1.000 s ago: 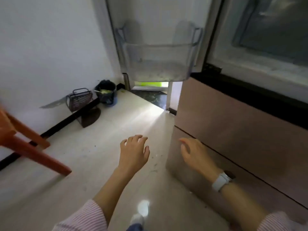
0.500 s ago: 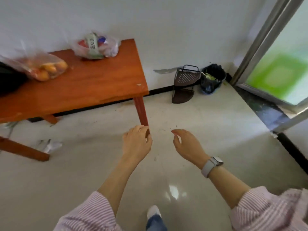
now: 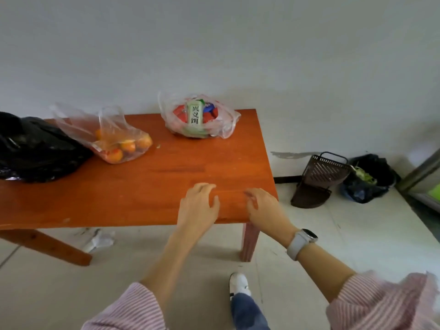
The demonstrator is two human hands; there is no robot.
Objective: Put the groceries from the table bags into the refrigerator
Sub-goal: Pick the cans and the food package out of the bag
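On the orange wooden table [image 3: 142,186], left to right: a black plastic bag [image 3: 35,148] at far left, a clear bag of oranges [image 3: 114,136] just beside it, a clear bag of packaged groceries [image 3: 197,117] at the far right edge. Left hand [image 3: 198,208] and right hand [image 3: 266,210] hover over the near right corner, fingers loosely curled, holding nothing. A dark basket [image 3: 319,177] and a bin bag [image 3: 371,179] sit on the floor, right.

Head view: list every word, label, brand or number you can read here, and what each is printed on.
"兴义" then a third character too blurred to be sure of: dark print on the green-and-white carton inside the clear bag of packaged groceries.
Red and blue packets in that bag: print too blurred to read.
Watch face: nothing legible.
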